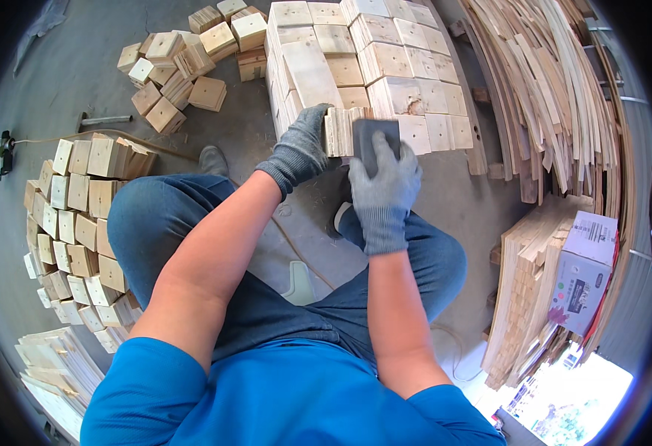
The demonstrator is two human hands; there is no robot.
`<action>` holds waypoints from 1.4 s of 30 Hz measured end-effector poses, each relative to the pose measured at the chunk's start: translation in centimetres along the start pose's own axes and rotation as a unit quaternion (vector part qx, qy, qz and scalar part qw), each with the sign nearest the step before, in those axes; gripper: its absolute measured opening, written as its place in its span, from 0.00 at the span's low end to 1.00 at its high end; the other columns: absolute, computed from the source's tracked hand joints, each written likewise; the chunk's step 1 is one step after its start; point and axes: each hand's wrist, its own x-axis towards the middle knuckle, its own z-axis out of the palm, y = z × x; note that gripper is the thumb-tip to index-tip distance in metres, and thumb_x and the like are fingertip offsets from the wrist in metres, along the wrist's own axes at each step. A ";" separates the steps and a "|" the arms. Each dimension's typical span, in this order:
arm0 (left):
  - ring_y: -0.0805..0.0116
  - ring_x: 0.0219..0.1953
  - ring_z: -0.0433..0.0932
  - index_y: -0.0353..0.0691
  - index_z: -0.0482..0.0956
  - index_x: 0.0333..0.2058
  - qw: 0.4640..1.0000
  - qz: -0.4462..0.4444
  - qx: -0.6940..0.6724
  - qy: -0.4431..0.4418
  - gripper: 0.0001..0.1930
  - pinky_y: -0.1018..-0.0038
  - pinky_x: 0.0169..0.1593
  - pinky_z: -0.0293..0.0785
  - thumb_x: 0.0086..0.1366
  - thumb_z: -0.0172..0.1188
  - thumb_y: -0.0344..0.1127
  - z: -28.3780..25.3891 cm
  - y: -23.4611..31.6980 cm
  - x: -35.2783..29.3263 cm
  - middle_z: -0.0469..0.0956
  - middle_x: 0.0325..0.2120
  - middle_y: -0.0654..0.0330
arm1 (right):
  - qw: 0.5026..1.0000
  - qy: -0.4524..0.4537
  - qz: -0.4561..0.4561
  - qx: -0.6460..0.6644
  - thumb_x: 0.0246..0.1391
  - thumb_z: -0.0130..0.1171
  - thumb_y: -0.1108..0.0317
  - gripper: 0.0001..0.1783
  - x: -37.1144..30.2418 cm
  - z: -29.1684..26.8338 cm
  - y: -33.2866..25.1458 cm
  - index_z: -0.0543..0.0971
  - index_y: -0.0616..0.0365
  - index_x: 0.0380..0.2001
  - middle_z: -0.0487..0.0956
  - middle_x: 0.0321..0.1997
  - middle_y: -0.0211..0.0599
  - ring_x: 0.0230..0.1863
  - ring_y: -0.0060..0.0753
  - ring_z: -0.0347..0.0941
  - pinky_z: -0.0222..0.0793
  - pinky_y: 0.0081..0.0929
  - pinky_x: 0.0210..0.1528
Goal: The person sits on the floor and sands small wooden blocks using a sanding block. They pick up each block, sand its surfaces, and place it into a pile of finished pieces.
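Observation:
My left hand (304, 147), in a grey knit glove, is closed around the left side of a small stack of thin wooden boards (339, 135). The stack's layered edges face me, in front of a larger pile of wood. My right hand (387, 186), also gloved, lies over a dark rectangular block (366, 136) that looks like a sanding block. Its fingers are bent over the block's face and hold it against the right side of the stack. The thumb points left, and the block's underside is hidden.
A neat pile of wooden blocks (415, 63) stands ahead. Loose blocks (164, 48) lie far left, and more are piled at my left (81, 178). Long wood strips (534, 82) and a carton (585, 275) are on the right. A hose (296, 249) crosses the floor.

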 end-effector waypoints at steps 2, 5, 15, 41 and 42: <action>0.47 0.62 0.75 0.40 0.66 0.68 1.000 0.020 -0.005 0.013 0.56 0.61 0.69 0.72 0.41 0.88 0.43 0.4 -0.4 -0.1 0.72 0.60 0.44 | 1.000 0.004 0.003 0.001 0.52 0.74 0.55 0.34 3.1 0.4 -0.5 0.82 0.45 0.64 0.74 0.65 0.60 0.62 0.66 0.73 0.71 0.56 0.64; 0.48 0.62 0.75 0.40 0.66 0.69 0.999 0.034 -0.016 0.019 0.56 0.61 0.69 0.72 0.42 0.88 0.44 0.7 -1.0 0.3 0.72 0.60 0.44 | 1.000 0.019 -0.001 -0.023 0.52 0.73 0.55 0.33 5.5 0.5 0.1 0.83 0.45 0.63 0.75 0.64 0.59 0.60 0.64 0.74 0.72 0.55 0.64; 0.47 0.63 0.75 0.40 0.66 0.69 1.000 0.009 0.000 -0.005 0.57 0.61 0.69 0.73 0.41 0.89 0.43 0.0 -0.1 -0.1 0.72 0.60 0.44 | 0.999 -0.034 -0.019 0.024 0.51 0.75 0.56 0.37 -4.1 -2.1 0.2 0.80 0.48 0.66 0.71 0.68 0.61 0.65 0.67 0.69 0.67 0.58 0.67; 0.49 0.62 0.76 0.39 0.66 0.69 1.000 0.002 -0.004 0.005 0.56 0.62 0.68 0.74 0.42 0.88 0.41 0.1 -0.2 -0.1 0.73 0.61 0.44 | 0.995 -0.068 -0.048 0.046 0.51 0.75 0.55 0.36 -0.6 -2.2 1.1 0.81 0.47 0.65 0.72 0.67 0.63 0.66 0.68 0.69 0.68 0.58 0.69; 0.48 0.62 0.76 0.39 0.66 0.69 1.000 0.003 -0.009 0.004 0.56 0.62 0.68 0.74 0.42 0.88 0.41 0.2 -0.2 -0.1 0.73 0.61 0.44 | 0.995 -0.080 -0.043 0.038 0.50 0.75 0.56 0.37 -1.7 -3.2 1.4 0.81 0.48 0.65 0.73 0.67 0.63 0.66 0.68 0.69 0.67 0.58 0.69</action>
